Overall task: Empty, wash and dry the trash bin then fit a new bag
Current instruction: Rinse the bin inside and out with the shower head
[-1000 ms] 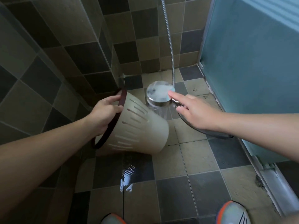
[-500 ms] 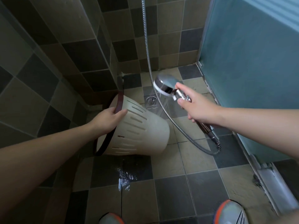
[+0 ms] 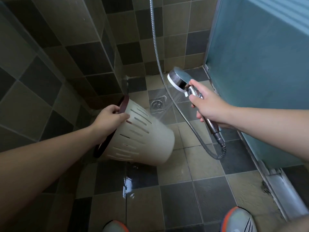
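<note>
A cream trash bin (image 3: 142, 136) with slotted sides and a dark brown rim is tipped on its side above the floor, its base pointing right. My left hand (image 3: 109, 117) grips the rim at its top. My right hand (image 3: 208, 106) holds the chrome handle of a shower head (image 3: 178, 79), up and to the right of the bin. The head faces down-left and its spray strikes the bin's outer wall near the base. The bin's inside is hidden.
A metal hose (image 3: 184, 111) hangs from above and loops to the handle. A floor drain (image 3: 156, 104) lies behind the bin. Water pools on the tiles (image 3: 128, 180) below it. A blue frosted door (image 3: 259, 64) stands right, tiled walls left. My shoes (image 3: 239, 220) show at the bottom.
My right hand drew the shower head back to the right and turned it from facing down to spraying sideways at the bin. The bin's base swung lower and further right.
</note>
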